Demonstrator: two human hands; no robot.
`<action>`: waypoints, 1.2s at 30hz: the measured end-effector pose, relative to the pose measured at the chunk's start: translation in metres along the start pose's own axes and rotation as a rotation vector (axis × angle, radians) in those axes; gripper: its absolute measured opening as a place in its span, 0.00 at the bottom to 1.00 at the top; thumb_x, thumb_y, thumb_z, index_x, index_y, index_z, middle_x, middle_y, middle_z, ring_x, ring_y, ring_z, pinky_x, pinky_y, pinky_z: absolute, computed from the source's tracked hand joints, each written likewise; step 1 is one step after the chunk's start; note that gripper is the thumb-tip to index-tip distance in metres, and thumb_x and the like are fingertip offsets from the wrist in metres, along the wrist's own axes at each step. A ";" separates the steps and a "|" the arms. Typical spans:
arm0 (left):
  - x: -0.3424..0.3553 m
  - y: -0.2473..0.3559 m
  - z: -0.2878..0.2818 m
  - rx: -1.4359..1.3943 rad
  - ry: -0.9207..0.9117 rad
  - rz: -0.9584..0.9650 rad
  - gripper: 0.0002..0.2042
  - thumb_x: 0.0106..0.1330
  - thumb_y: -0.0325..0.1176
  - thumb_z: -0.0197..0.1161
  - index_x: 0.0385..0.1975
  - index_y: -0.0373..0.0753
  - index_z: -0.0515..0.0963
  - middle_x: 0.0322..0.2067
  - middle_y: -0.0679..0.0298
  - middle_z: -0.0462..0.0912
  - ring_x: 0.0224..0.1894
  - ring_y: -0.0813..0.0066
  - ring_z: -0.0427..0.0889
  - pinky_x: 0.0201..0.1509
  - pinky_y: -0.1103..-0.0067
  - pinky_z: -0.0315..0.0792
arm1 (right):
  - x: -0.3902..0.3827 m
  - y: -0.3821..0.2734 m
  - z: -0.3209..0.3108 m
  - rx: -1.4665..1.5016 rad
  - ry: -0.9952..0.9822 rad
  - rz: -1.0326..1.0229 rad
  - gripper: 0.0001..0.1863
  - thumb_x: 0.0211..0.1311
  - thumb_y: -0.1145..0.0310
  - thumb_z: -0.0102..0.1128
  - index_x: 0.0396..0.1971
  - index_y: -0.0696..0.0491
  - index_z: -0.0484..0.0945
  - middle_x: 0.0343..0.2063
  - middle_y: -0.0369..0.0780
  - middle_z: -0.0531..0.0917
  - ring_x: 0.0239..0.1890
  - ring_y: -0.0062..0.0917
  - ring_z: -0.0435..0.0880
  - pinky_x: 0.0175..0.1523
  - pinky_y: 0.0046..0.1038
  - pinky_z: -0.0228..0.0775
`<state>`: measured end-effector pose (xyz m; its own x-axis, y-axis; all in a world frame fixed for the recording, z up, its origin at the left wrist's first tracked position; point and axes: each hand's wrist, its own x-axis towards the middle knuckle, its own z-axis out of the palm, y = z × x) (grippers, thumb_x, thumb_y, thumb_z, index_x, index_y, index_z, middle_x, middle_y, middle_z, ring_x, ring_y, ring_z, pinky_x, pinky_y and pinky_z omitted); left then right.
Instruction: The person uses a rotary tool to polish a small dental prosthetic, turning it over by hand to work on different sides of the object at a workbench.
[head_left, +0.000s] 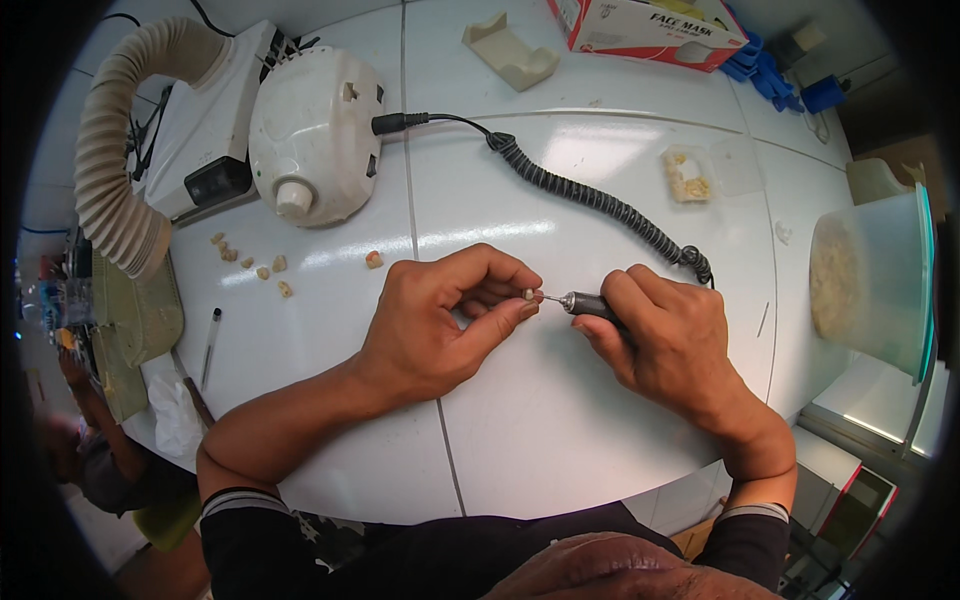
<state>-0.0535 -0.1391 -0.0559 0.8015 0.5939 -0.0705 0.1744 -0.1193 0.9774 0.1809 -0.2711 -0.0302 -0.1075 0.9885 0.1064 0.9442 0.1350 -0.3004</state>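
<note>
Between the thumb and fingertips of my left hand is a small pale piece, shaped like a tooth. My right hand grips a dark rotary handpiece with a metal nose, whose thin bit reaches the piece; whether it touches is too small to tell. A coiled black cord runs from a white control box at the upper left toward the handpiece. Left of my left hand lie several small pale pieces and one with an orange patch.
White ribbed hose, pen, plastic bag at left; another person's arm beyond. Cream holder, mask box, small container of pieces at back. Large lidded container at right. White tabletop.
</note>
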 end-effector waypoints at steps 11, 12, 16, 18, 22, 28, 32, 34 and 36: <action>-0.001 0.006 0.001 0.059 0.009 -0.066 0.08 0.75 0.24 0.73 0.49 0.30 0.87 0.41 0.63 0.94 0.40 0.86 0.89 0.44 0.86 0.80 | 0.002 -0.002 0.001 -0.014 -0.009 0.012 0.19 0.74 0.51 0.73 0.33 0.50 0.77 0.23 0.34 0.75 0.20 0.28 0.80 0.23 0.32 0.69; 0.000 0.007 0.000 0.066 0.002 -0.072 0.08 0.75 0.24 0.73 0.49 0.30 0.87 0.40 0.63 0.94 0.40 0.86 0.88 0.43 0.87 0.79 | 0.002 -0.002 0.001 -0.018 -0.017 0.017 0.19 0.73 0.51 0.74 0.33 0.50 0.77 0.23 0.35 0.75 0.20 0.28 0.80 0.23 0.32 0.70; 0.000 0.007 0.001 0.070 0.000 -0.072 0.09 0.75 0.25 0.74 0.50 0.31 0.87 0.39 0.65 0.93 0.38 0.88 0.87 0.43 0.87 0.77 | 0.002 -0.002 0.000 -0.018 -0.026 0.010 0.20 0.73 0.51 0.74 0.33 0.50 0.77 0.23 0.35 0.75 0.20 0.28 0.80 0.24 0.32 0.70; 0.000 0.008 0.000 0.067 -0.002 -0.079 0.09 0.75 0.25 0.74 0.50 0.31 0.87 0.39 0.66 0.93 0.38 0.88 0.87 0.43 0.87 0.77 | 0.002 -0.001 -0.001 -0.019 -0.031 0.001 0.20 0.73 0.51 0.74 0.33 0.50 0.77 0.23 0.35 0.75 0.20 0.28 0.80 0.24 0.32 0.70; 0.000 0.008 0.000 0.057 0.000 -0.099 0.08 0.74 0.26 0.74 0.49 0.31 0.88 0.38 0.66 0.93 0.38 0.88 0.86 0.43 0.87 0.77 | 0.002 -0.002 0.000 -0.024 -0.029 0.005 0.20 0.73 0.51 0.73 0.33 0.50 0.77 0.23 0.35 0.75 0.20 0.28 0.81 0.24 0.32 0.71; 0.000 0.008 0.000 0.054 -0.001 -0.111 0.09 0.74 0.27 0.75 0.49 0.31 0.88 0.38 0.66 0.92 0.39 0.87 0.86 0.43 0.86 0.78 | 0.002 -0.002 0.000 -0.029 -0.034 0.012 0.20 0.73 0.51 0.73 0.33 0.50 0.77 0.23 0.35 0.76 0.20 0.28 0.81 0.24 0.32 0.71; 0.000 0.008 0.000 0.054 0.005 -0.120 0.09 0.73 0.27 0.75 0.48 0.31 0.88 0.38 0.66 0.92 0.39 0.87 0.86 0.44 0.86 0.79 | 0.002 -0.001 0.000 -0.029 -0.036 -0.011 0.20 0.73 0.51 0.74 0.33 0.50 0.77 0.23 0.35 0.76 0.21 0.28 0.82 0.24 0.33 0.72; 0.000 0.006 0.001 0.045 0.012 -0.122 0.09 0.73 0.27 0.76 0.47 0.31 0.88 0.38 0.66 0.92 0.39 0.87 0.87 0.44 0.86 0.79 | 0.002 -0.004 -0.001 0.007 -0.053 0.057 0.18 0.70 0.56 0.76 0.33 0.51 0.77 0.24 0.37 0.77 0.21 0.34 0.81 0.26 0.37 0.70; 0.000 0.006 0.001 0.051 0.014 -0.120 0.09 0.73 0.27 0.76 0.47 0.31 0.88 0.38 0.66 0.92 0.38 0.87 0.87 0.44 0.86 0.79 | 0.002 -0.003 -0.001 0.008 -0.055 0.042 0.18 0.70 0.56 0.76 0.33 0.51 0.77 0.24 0.36 0.77 0.21 0.34 0.81 0.26 0.37 0.70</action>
<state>-0.0518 -0.1406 -0.0501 0.7653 0.6171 -0.1831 0.2973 -0.0866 0.9509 0.1781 -0.2694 -0.0277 -0.0850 0.9955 0.0414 0.9456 0.0937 -0.3114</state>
